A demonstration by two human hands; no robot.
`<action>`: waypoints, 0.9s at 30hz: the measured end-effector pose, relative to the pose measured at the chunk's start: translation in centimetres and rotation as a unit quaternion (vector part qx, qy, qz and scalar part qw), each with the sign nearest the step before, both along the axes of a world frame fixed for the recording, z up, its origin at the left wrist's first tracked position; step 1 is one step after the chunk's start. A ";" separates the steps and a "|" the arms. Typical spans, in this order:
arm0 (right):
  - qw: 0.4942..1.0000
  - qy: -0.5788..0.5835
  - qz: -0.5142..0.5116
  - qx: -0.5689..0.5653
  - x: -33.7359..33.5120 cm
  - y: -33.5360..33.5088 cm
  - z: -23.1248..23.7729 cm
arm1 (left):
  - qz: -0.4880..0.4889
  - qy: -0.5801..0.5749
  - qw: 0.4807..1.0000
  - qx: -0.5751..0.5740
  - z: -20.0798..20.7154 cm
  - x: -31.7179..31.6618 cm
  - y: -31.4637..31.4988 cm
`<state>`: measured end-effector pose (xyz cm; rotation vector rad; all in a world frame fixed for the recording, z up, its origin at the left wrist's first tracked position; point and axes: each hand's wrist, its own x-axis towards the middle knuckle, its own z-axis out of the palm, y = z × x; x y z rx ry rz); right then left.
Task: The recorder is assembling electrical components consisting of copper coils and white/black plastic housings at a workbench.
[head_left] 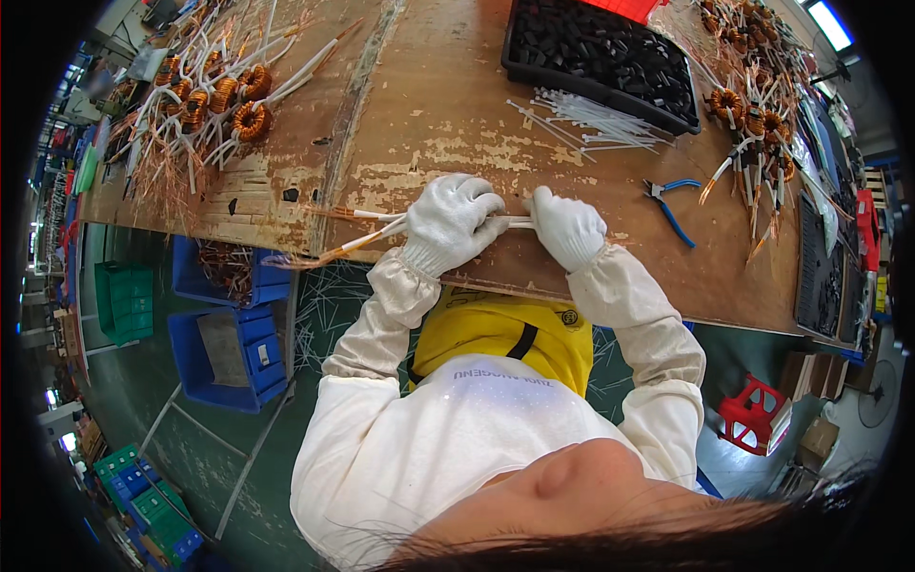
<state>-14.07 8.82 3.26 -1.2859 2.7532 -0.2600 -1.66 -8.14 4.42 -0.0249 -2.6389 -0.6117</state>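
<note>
Near right, a red plastic stool [756, 415] stands on the green floor [272, 496]; near left sits an open blue plastic bin [259, 383]. At the near edge of the scuffed brown wooden worktop [419, 76], the white-gloved left hand [454, 221] and right hand [569, 227] both grip white-sleeved copper wires [519, 223], frayed ends pointing left. Farther right lie blue-handled pliers [678, 225]; beyond, white plastic ties [591, 119] beside a black plastic tray [572, 84]. Orange copper-wound coils [222, 93] heap far left.
</note>
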 end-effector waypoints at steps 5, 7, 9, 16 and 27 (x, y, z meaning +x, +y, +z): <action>0.995 -0.076 -0.025 0.062 -0.6 0.3 0.8 | 0.007 0.013 1.000 -0.002 -0.3 -0.2 0.1; 0.981 -0.059 0.026 -0.181 -2.3 1.8 0.7 | 0.010 0.011 1.000 -0.004 -0.2 -0.1 0.0; 0.966 0.020 0.000 -0.259 -3.8 3.5 3.8 | 0.024 0.007 1.000 0.000 -0.3 0.1 0.1; 0.944 0.192 0.099 -0.248 -1.2 5.0 6.1 | 0.036 -0.012 0.999 -0.011 -0.3 0.0 0.3; 0.963 0.122 0.241 -0.022 0.6 7.3 1.5 | 0.086 0.027 0.995 -0.040 -1.2 -0.7 0.8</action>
